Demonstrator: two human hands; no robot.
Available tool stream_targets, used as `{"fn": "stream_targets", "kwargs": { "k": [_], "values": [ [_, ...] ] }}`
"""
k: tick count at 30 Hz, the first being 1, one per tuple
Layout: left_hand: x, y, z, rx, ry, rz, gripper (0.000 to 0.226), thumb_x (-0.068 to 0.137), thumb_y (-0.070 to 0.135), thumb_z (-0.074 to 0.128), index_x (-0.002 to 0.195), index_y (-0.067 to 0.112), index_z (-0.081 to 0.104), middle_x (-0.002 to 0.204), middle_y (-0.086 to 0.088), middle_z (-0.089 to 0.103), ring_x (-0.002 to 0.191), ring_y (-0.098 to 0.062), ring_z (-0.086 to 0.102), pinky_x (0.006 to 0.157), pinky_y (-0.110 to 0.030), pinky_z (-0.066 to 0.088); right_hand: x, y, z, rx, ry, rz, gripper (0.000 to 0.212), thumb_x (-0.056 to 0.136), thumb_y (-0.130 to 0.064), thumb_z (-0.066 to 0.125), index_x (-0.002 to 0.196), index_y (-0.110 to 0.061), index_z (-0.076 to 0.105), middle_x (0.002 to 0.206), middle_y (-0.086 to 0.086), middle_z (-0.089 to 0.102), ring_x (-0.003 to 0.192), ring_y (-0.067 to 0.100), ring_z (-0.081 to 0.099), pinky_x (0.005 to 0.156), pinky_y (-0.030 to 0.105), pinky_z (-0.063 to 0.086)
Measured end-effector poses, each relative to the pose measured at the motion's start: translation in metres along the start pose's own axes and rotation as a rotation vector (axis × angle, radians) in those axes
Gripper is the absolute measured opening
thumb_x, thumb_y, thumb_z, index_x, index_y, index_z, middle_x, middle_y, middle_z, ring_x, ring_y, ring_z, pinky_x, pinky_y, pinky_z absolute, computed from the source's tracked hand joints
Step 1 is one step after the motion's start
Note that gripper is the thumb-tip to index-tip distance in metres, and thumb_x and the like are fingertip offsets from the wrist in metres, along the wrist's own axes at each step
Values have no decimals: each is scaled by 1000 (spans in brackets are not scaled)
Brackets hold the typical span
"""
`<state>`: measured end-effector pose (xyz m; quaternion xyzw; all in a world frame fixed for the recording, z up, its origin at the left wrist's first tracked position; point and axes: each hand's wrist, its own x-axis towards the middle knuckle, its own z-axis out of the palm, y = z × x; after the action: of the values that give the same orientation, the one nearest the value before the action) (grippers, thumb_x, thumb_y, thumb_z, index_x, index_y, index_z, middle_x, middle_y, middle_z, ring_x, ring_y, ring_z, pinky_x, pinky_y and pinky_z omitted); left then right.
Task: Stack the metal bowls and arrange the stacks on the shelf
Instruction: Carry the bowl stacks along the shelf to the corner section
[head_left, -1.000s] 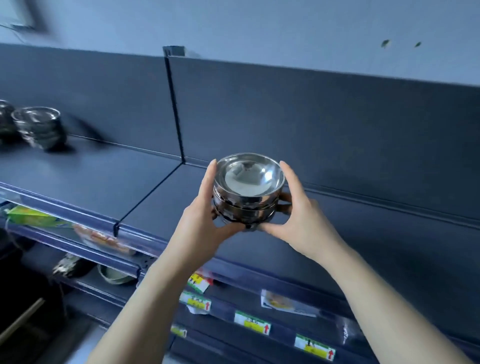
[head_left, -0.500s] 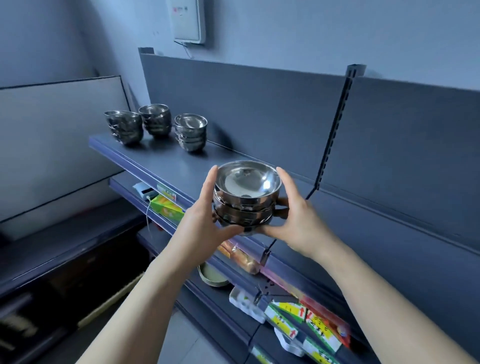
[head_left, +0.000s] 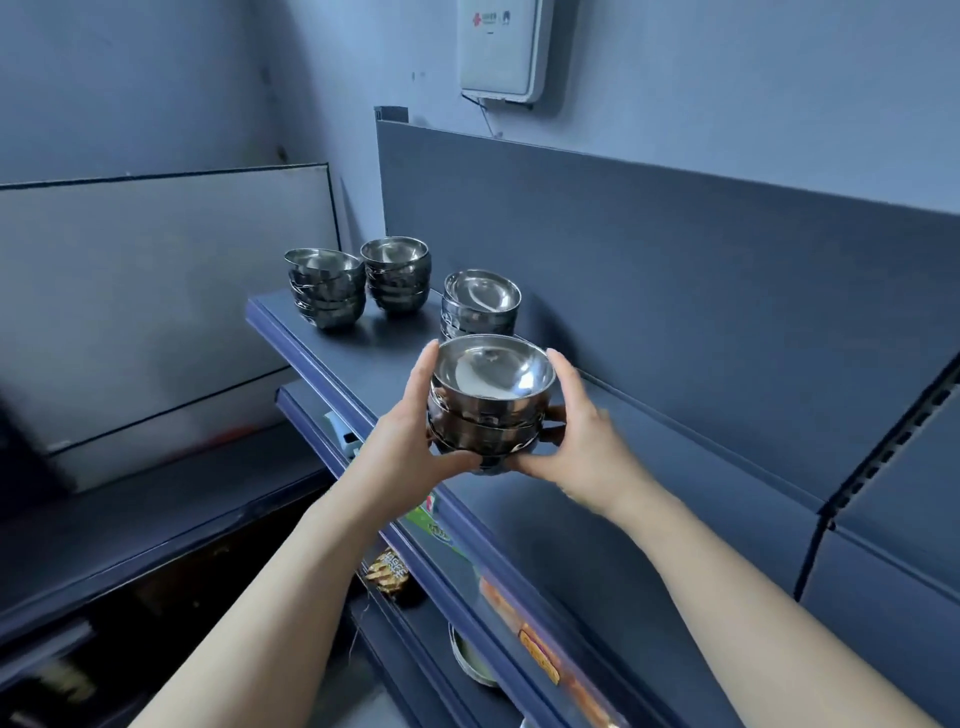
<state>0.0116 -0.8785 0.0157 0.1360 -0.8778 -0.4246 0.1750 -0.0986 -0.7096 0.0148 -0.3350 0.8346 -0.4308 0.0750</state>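
Since half a second earlier, view swung left; three placed stacks (head_left: 480, 301) loomed nearer. Left hand (head_left: 410, 447) and right hand (head_left: 582, 441) clamped held stack (head_left: 491, 400) above shelf (head_left: 374, 343), perhaps four bowls. Placement step; next: lower it beside nearest stack.

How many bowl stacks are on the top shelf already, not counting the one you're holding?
3. Two side by side at the shelf's far end, front stack and back stack; a third nearer, partly hidden behind the held stack.
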Motion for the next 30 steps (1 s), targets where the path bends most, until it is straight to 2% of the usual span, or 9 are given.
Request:
{"fn": "stream_targets", "kwargs": {
  "k": [5,7,12,14,17,19,24,28,30],
  "values": [
    [49,-35,-25,4,-41,-6,120,69,21,84,145,52,-5,122,23,47,112,-13,59,100,-33,44,57,1,37,10,19,-5,115,62,-35,87,147,-46,11,125,-11,63,112,12,61,97,36,49],
    [69,-53,-32,-5,-55,-5,121,68,20,84,144,53,-4,126,20,48,114,-13,59,102,-36,44,76,1,51,5,36,3,114,62,-36,86,146,-47,11,126,-11,62,113,15,61,97,37,49],
    [112,-94,-50,-18,-115,21,120,71,13,82,144,51,-4,132,17,46,117,-13,57,102,-33,43,111,-6,86,-15,93,54,109,68,-31,85,147,-43,11,121,-21,58,116,10,57,91,23,44],
    [128,-108,-60,-30,-153,41,119,71,11,82,146,49,-3,134,14,46,119,-14,56,102,-32,43,123,-10,100,-38,123,80,107,68,-33,85,146,-43,11,124,-17,60,117,12,57,92,25,45],
    [151,-127,-74,-50,-206,75,120,70,9,82,145,48,-2,137,13,44,121,-12,54,105,-34,41,140,-19,118,-90,187,116,107,67,-37,84,146,-40,12,129,-6,62,118,20,58,97,37,48],
    [165,-137,-81,-57,-239,105,120,69,9,83,145,49,-1,136,13,46,121,-12,54,105,-35,42,147,-24,126,-117,226,132,107,67,-37,84,146,-38,13,129,-3,62,117,23,58,96,40,49],
    [189,-151,-94,-39,-307,170,118,69,10,83,148,41,0,128,21,45,117,-9,54,98,-23,40,159,-34,141,-196,284,163,105,70,-38,82,148,-32,12,131,1,61,114,27,60,90,39,51],
    [197,-155,-102,-22,-335,201,117,69,12,84,149,38,1,118,36,39,111,1,49,86,-7,34,160,-42,148,-220,299,204,106,72,-38,80,149,-32,8,134,2,58,117,27,58,91,39,50],
    [200,-156,-104,-9,-339,230,117,69,14,84,150,35,2,125,29,39,113,3,46,83,3,30,160,-45,150,-234,294,230,106,73,-37,80,149,-32,6,135,3,57,118,27,57,92,39,49]
  ]
}}
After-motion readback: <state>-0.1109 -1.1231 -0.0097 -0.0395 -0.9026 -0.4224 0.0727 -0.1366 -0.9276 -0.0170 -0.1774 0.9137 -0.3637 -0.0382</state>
